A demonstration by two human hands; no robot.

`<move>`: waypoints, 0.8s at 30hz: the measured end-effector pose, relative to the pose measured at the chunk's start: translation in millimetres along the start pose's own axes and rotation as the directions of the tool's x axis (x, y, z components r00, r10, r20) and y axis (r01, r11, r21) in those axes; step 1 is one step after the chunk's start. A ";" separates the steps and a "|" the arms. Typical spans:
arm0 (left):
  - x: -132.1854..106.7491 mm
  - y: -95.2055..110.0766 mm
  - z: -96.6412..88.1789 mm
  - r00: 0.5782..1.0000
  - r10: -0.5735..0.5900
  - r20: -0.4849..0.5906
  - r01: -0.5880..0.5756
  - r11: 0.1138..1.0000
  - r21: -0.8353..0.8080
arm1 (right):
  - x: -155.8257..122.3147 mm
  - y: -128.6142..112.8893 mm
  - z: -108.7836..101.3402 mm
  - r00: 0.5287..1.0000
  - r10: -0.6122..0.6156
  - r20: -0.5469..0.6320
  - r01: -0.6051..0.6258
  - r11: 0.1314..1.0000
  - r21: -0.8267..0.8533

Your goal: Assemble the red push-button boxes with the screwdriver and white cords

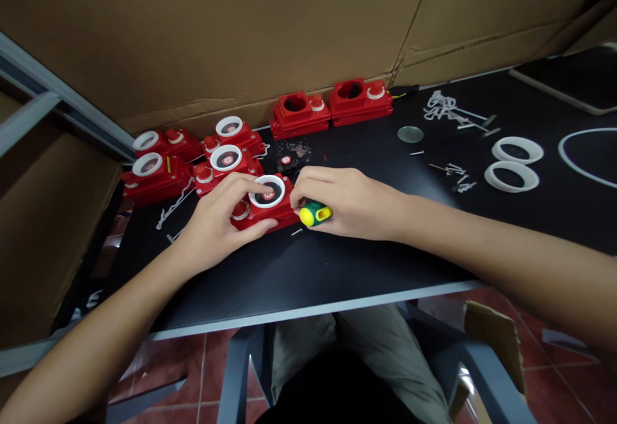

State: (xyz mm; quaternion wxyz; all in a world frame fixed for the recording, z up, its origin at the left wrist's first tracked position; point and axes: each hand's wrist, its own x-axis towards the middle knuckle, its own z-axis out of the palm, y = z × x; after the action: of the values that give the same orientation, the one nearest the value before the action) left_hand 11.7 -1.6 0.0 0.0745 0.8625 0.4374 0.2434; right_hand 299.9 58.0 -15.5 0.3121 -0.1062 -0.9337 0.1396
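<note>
My left hand [219, 221] grips a red plastic box [265, 209] with a white ring on top, which lies on the black table [337, 263]. Its fingers curl over the box's top and front. My right hand [344, 202] is closed round a screwdriver with a green and yellow handle [314, 213], held at the box's right side. The screwdriver's tip is hidden behind my fingers.
Several more red boxes with white rings [226, 157] stand at the left, and two open ones [332, 106] sit by the cardboard wall [289, 26]. Two white rings [513, 164], a clear disc [410, 133], screws and white plastic scraps [450, 109] lie to the right.
</note>
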 end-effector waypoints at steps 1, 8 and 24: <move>0.1 0.0 -0.1 1.000 0.002 -0.002 -0.002 1.000 0.000 | 0.1 0.1 -1.8 1.000 0.006 0.008 -0.006 1.000 -0.003; 0.0 1.2 -1.7 1.000 0.016 -0.012 -0.016 1.000 0.003 | 0.1 -4.8 -26.4 0.982 -0.016 0.188 0.011 1.000 0.030; 1.0 -0.9 -4.2 0.998 -0.054 0.012 0.054 0.998 0.011 | 11.5 -34.0 -7.5 0.825 0.144 0.547 -0.031 0.977 -0.211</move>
State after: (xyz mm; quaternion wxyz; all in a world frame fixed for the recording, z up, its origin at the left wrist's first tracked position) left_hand 9.5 -0.6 3.7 0.0791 0.8522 0.4613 0.2339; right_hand 291.8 30.8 7.7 0.0070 -0.1334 -0.9871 0.0878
